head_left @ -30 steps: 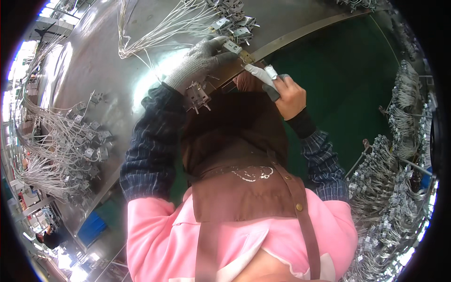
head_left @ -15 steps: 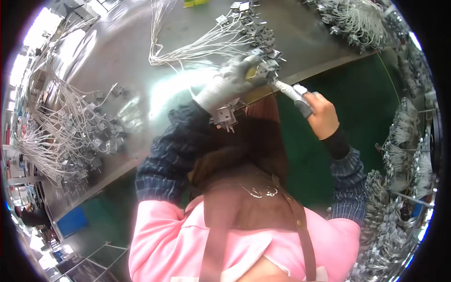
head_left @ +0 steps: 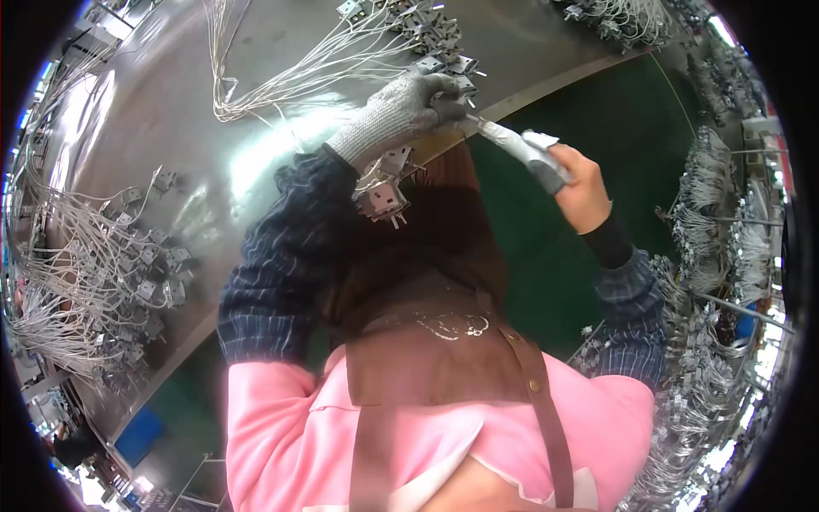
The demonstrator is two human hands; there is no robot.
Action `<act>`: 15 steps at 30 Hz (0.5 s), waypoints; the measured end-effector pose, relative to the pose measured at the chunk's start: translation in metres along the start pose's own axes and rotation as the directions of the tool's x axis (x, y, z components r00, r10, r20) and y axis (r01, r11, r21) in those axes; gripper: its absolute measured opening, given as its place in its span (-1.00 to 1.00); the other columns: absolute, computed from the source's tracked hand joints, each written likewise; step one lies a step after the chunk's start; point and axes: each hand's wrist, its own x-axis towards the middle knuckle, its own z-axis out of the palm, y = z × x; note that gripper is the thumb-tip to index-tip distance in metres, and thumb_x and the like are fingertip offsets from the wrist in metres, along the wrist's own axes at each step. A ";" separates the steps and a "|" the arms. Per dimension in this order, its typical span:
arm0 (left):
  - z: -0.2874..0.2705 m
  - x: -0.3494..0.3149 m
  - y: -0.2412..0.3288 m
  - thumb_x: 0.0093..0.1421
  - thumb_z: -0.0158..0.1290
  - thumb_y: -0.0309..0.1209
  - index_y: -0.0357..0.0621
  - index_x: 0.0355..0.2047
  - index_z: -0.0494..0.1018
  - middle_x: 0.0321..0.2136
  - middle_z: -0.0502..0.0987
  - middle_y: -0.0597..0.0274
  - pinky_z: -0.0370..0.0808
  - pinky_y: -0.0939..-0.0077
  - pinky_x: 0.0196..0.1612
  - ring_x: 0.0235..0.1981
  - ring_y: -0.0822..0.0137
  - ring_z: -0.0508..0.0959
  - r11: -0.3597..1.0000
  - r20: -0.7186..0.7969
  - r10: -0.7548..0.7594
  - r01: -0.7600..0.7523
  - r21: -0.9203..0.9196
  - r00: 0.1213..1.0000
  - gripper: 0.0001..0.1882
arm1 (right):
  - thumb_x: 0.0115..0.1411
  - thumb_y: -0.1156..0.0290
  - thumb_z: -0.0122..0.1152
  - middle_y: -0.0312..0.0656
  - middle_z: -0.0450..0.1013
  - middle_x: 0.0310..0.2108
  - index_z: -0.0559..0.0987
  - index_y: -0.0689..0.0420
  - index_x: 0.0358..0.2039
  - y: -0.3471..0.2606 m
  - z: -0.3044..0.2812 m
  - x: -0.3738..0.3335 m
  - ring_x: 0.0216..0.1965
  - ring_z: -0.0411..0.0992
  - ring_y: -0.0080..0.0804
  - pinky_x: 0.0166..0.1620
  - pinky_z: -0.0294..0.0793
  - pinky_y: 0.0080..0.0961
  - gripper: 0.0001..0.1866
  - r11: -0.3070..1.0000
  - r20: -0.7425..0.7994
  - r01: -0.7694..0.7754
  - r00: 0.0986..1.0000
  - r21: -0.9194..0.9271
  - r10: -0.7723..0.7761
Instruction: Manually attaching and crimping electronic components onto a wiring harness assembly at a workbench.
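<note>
My left hand [head_left: 408,111], in a grey knitted glove, is closed at the table's edge with its fingers round a small grey connector [head_left: 466,86]. Part of that piece is hidden by the fingers. My bare right hand [head_left: 583,189] grips a slim tool wrapped in white [head_left: 512,143], with a dark grey end by the palm. The tool's thin tip points at my left fingertips; its exact kind does not show. Just below my left wrist are more grey metal connectors [head_left: 384,200] with prongs. White wires [head_left: 316,72] run across the table to a row of connectors [head_left: 426,34] beyond my hand.
The metal table [head_left: 162,102] fills the upper left, its edge running diagonally past my hands. Wired connectors lie in a heap [head_left: 128,282] at left and another bundle [head_left: 631,21] at the far right. Racks of hanging wired parts [head_left: 704,222] line the right side above green floor.
The view has shifted, so table and wires sit further left and higher. My left fingers have closed in around the connector, and the tool still points at them.
</note>
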 end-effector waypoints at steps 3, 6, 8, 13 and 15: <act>-0.006 -0.013 0.005 0.14 0.16 -0.25 -0.23 -0.06 0.45 -0.31 0.55 0.19 0.47 0.50 -0.18 -0.25 0.37 0.54 0.971 0.108 -0.117 0.136 -0.196 0.987 -0.58 | 0.16 0.34 0.21 0.01 0.49 -0.18 0.51 0.20 -0.05 0.013 -0.019 0.000 -0.21 0.52 -0.19 -0.16 0.46 -0.45 -0.64 0.969 0.025 -0.143 0.990 0.201 0.141; -0.028 -0.041 0.027 0.11 0.17 -0.22 -0.16 -0.09 0.48 -0.33 0.56 0.21 0.46 0.47 -0.16 -0.23 0.31 0.54 0.956 0.383 -0.200 0.264 -0.124 0.902 -0.60 | 0.14 0.31 0.24 0.01 0.50 -0.21 0.51 0.25 -0.08 0.019 -0.025 0.012 -0.20 0.51 -0.18 -0.17 0.46 -0.43 -0.62 0.978 -0.188 -0.005 0.981 0.210 0.046; -0.026 -0.058 0.019 0.08 0.19 -0.20 -0.10 -0.12 0.52 -0.25 0.53 0.18 0.45 0.39 -0.13 -0.19 0.23 0.52 0.990 0.432 -0.142 0.129 0.061 0.891 -0.61 | 0.10 0.28 0.27 0.00 0.47 -0.24 0.50 0.25 -0.10 0.004 -0.019 0.045 -0.22 0.49 -0.08 -0.18 0.47 -0.36 -0.59 0.987 -0.168 0.059 0.985 0.150 -0.033; -0.069 -0.064 0.031 0.09 0.19 -0.21 -0.01 -0.04 0.50 -0.21 0.57 0.18 0.44 0.39 -0.11 -0.19 0.28 0.52 0.959 -0.057 -0.242 0.247 0.135 0.969 -0.59 | -0.06 0.36 0.27 -0.02 0.44 -0.26 0.45 0.17 -0.10 -0.037 0.074 0.172 -0.26 0.45 0.02 -0.23 0.47 -0.20 -0.54 0.945 -0.116 0.317 0.945 0.084 -0.307; -0.114 -0.058 -0.054 0.13 0.16 -0.35 -0.18 -0.05 0.46 -0.24 0.59 0.16 0.46 0.48 -0.13 -0.19 0.36 0.53 0.956 -0.642 -0.195 0.291 0.046 0.742 -0.63 | -0.10 0.39 0.27 -0.03 0.45 -0.26 0.43 0.15 -0.09 -0.033 0.110 0.213 -0.25 0.45 0.01 -0.22 0.46 -0.19 -0.51 0.943 -0.134 0.331 0.936 0.029 -0.324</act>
